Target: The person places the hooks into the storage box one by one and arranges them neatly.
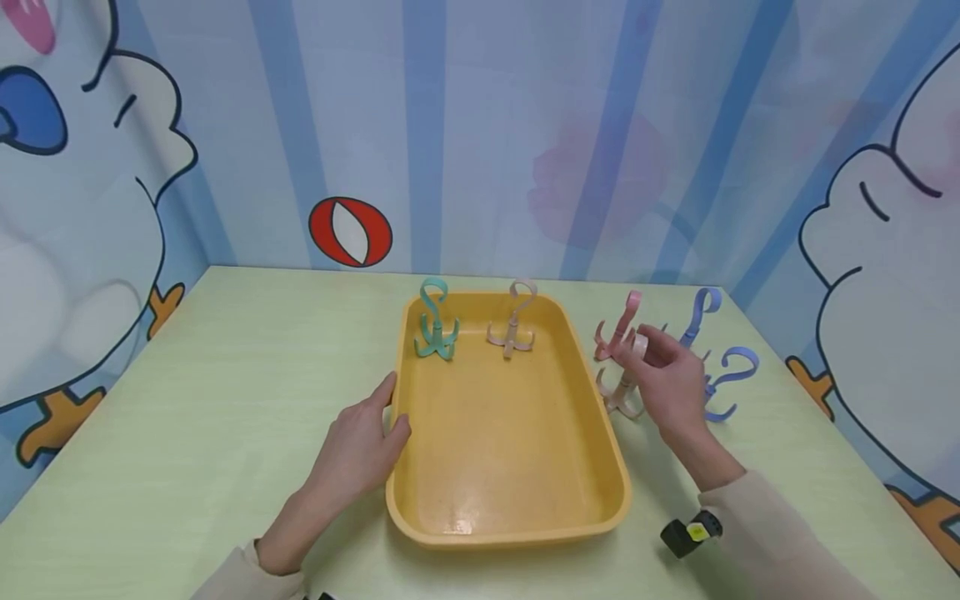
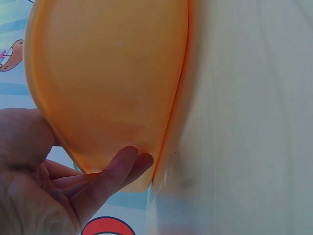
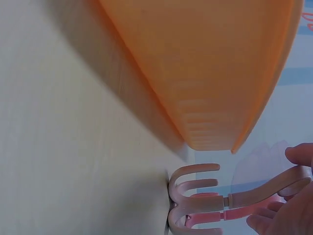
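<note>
My left hand (image 1: 352, 450) grips the left rim of a yellow plastic tray (image 1: 510, 450), thumb over the edge and fingers (image 2: 110, 183) against the outer wall. Just beyond the tray's right side, my right hand (image 1: 675, 387) pinches the upper part of a beige multi-prong hook (image 1: 621, 396). In the right wrist view that hook's prongs (image 3: 195, 201) stand at the tabletop; contact there is hard to tell. A pink hook (image 1: 626, 321) stands close behind it. Inside the tray's far end are a teal hook (image 1: 437, 333) and a pale pinkish hook (image 1: 512, 329).
Two blue hooks, one farther back (image 1: 699, 317) and one nearer (image 1: 738, 358), stand right of my right hand, partly hidden by it. The pale green table (image 1: 247, 417) meets a printed cloth backdrop (image 1: 487, 150) behind and at both sides.
</note>
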The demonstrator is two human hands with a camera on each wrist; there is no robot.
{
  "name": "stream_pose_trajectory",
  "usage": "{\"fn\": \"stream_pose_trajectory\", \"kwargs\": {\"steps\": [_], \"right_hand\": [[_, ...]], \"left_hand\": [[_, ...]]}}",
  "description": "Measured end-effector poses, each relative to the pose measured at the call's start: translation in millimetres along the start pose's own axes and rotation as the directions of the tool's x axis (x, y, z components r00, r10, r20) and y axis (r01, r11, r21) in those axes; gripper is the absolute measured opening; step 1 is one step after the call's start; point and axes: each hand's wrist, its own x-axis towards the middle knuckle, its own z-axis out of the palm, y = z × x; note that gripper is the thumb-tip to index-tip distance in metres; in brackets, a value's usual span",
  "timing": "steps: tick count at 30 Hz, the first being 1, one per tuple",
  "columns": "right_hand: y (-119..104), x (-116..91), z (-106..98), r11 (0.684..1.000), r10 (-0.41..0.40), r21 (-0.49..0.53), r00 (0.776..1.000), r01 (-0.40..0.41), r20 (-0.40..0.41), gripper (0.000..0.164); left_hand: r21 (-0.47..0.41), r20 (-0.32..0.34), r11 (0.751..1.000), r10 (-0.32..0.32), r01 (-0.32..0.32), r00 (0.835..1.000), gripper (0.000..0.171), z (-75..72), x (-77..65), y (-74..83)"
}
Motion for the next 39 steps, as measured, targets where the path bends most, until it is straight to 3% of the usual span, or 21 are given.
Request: {"fn": "stream_pose_trajectory", "kwargs": {"steps": [19, 26, 39], "right_hand": [[8, 2, 4, 0.998, -0.06, -0.006, 0.998, 0.06, -0.034, 0.047], [11, 4, 3, 0.999, -0.043, -0.017, 0.997, 0.042, -0.062, 0.038], [8, 8, -7, 0.999, -0.051, -0.006, 0.998, 0.051, 0.043, 0.046]], "left_hand": [[-0.014, 0.009, 1.0, -0.005, 0.005, 1.0, 0.066, 0.0, -0.3, 0.2], [-0.019, 0.008, 1.0, -0.001, 0.001, 1.0, 0.066, -0.3, 0.0, 0.3], [-0.012, 0.001, 1.0, 0.011, -0.011, 1.0, 0.066, 0.3, 0.5, -0.5]]}}
